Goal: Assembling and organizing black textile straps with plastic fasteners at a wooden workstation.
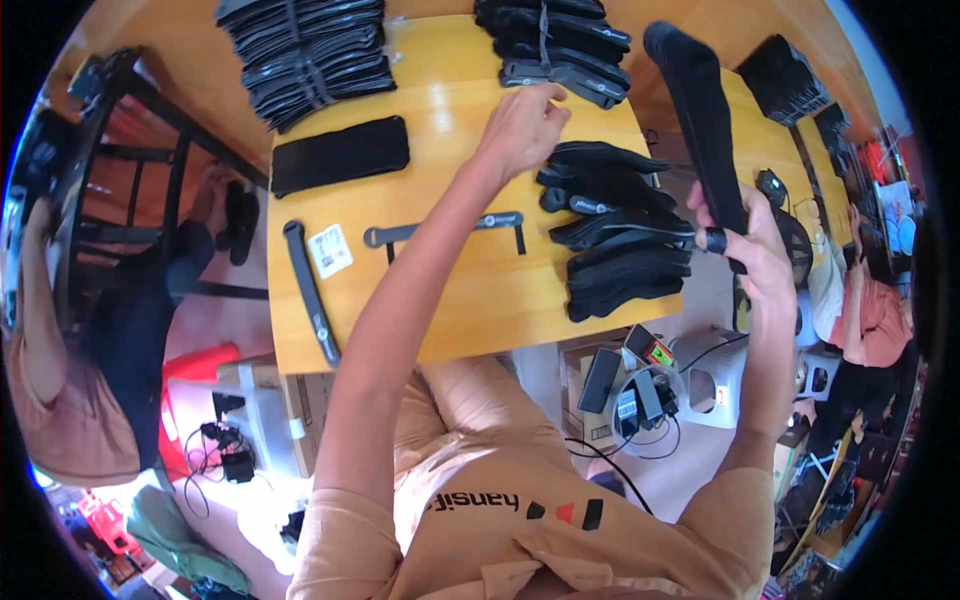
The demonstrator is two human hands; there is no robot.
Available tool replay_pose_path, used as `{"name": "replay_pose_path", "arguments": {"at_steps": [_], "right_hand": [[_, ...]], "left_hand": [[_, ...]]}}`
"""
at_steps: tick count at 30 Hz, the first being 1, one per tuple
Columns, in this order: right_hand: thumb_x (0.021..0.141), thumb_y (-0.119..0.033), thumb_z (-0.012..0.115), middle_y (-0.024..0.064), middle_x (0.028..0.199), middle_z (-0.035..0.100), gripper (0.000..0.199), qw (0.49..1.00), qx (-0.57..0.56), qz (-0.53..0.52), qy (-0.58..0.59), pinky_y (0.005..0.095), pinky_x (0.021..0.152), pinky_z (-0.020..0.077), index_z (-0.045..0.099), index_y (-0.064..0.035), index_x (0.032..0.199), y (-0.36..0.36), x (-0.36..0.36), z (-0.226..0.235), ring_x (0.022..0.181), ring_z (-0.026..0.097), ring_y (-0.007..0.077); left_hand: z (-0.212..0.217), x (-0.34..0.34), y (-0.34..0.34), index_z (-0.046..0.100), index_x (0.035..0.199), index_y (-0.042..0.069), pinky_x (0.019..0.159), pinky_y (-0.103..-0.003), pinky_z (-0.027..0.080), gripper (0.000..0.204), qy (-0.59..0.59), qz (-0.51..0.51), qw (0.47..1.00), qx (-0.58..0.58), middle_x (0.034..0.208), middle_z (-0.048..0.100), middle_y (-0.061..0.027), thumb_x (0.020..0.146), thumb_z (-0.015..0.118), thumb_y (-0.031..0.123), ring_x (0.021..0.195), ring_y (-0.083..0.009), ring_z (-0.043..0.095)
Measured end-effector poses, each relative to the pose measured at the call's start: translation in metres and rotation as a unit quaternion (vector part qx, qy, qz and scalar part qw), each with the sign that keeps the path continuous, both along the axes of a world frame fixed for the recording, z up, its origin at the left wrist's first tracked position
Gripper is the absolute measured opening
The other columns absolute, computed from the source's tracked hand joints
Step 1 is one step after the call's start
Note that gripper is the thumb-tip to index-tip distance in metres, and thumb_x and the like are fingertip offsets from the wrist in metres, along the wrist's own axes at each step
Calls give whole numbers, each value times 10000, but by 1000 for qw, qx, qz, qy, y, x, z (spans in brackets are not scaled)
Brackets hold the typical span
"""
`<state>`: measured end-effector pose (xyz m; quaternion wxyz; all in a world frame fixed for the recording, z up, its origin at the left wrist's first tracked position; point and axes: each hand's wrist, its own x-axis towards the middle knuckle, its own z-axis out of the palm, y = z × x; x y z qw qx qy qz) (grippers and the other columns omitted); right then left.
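My right hand (757, 250) is closed round the lower end of a long black sock (695, 100), held upright past the table's right edge. A black band sits on its thumb. My left hand (522, 128) hovers over the table with loosely bent fingers, open and holding nothing I can see. Just beyond it lies a strapped bundle of black folded pieces (565, 80). Nearer me, at the right edge, rests a stack of black folded socks (620, 240), some with grey straps round them. A grey strap (500, 221) lies partly behind my left forearm.
A tall strapped stack of black pieces (305, 60) and a flat black piece (340, 155) are on the left. Another grey strap (312, 292) lies by a white label (330, 250). Co-workers sit on both sides. A clear tub of devices (645, 400) stands below the table.
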<state>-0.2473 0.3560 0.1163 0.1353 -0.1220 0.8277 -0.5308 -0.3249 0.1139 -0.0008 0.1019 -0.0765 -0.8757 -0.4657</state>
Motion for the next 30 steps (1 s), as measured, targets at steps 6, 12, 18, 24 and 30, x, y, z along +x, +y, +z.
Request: {"name": "replay_pose_path", "arguments": {"at_steps": [6, 12, 18, 24, 30], "right_hand": [[664, -116, 686, 32, 712, 551, 309, 966, -181, 71, -172, 178, 461, 346, 575, 2, 926, -26, 39, -39, 519, 459, 61], [753, -86, 622, 68, 795, 589, 248, 849, -164, 267, -426, 181, 481, 359, 560, 0, 978, -52, 117, -105, 535, 459, 39], [798, -218, 583, 23, 782, 551, 275, 759, -166, 410, -477, 247, 617, 443, 562, -11, 977, -80, 163, -149, 676, 548, 109], [827, -254, 613, 37, 793, 586, 326, 899, -18, 382, -213, 259, 656, 426, 563, 12, 1007, -72, 157, -174, 742, 517, 87], [850, -237, 619, 27, 710, 561, 286, 943, -13, 303, -138, 280, 598, 408, 568, 11, 983, -78, 166, -176, 647, 467, 97]], "left_hand": [[10, 146, -5, 482, 1219, -5, 876, -306, 434, 418, -109, -128, 921, 351, 1026, 611, -136, 873, 562, 216, 978, -198, 577], [-29, 269, -10, 304, 1360, -5, 996, -385, 361, 843, -153, -85, 852, 494, 1244, 503, -191, 739, 690, 416, 1163, -265, 485], [-41, 331, -5, 512, 1127, -63, 892, -378, 466, 411, -229, 19, 746, 625, 1036, 615, -220, 801, 627, 159, 988, -263, 600], [-57, 320, -1, 523, 1126, -56, 890, -338, 475, 338, -221, 78, 738, 632, 1051, 624, -181, 852, 603, 124, 980, -223, 606], [-63, 318, 0, 465, 1229, -45, 922, -340, 458, 421, -200, 75, 743, 634, 1122, 599, -172, 872, 590, 140, 1042, -220, 578]]}}
